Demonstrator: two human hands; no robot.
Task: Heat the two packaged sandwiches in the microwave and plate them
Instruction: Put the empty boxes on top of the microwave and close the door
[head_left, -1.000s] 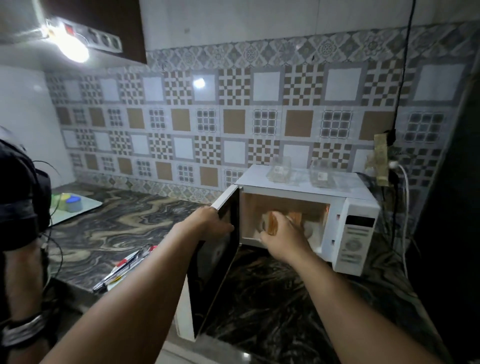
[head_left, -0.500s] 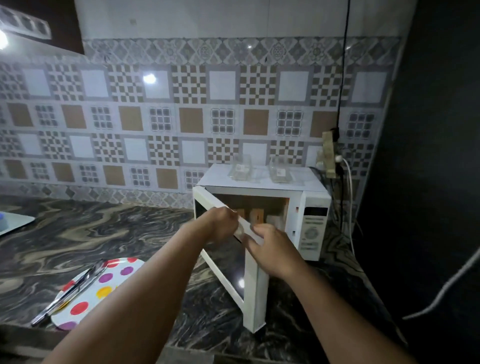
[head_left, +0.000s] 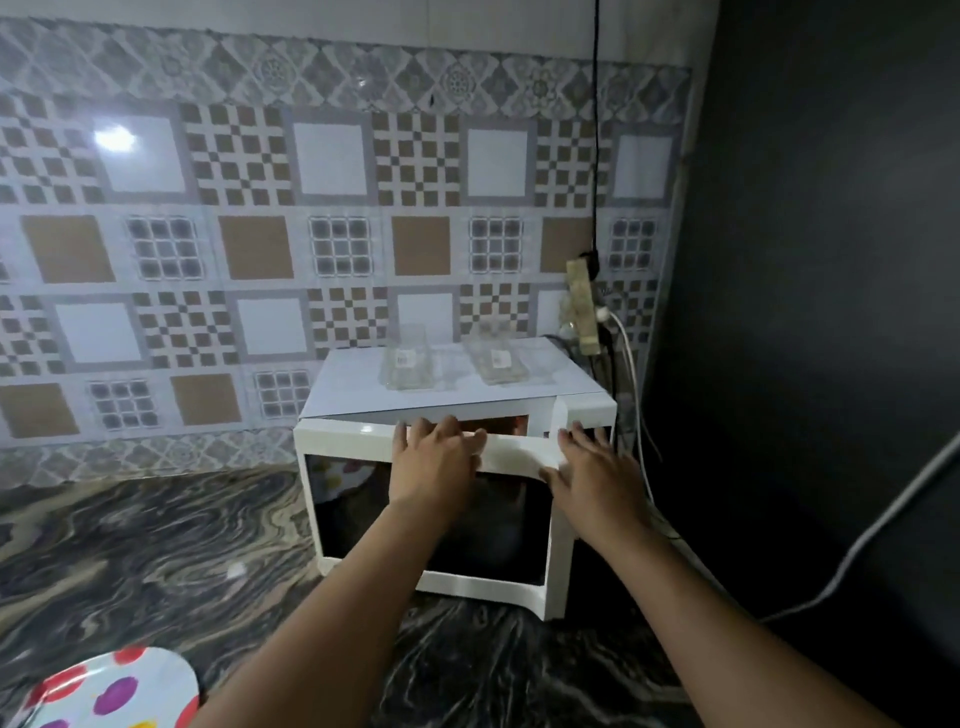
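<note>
Dark marbled stone counter runs along the patterned tile wall. White microwave oven sits at the counter's back right corner, its glass-front door nearly closed, a narrow gap at the top right. Two clear plastic sandwich packages lie side by side on the microwave top, near its back edge. Left hand lies flat, fingers straight, on the door's top edge. Right hand, fingers spread, presses the door's right end. White polka-dot plate at the counter's front left corner.
</note>
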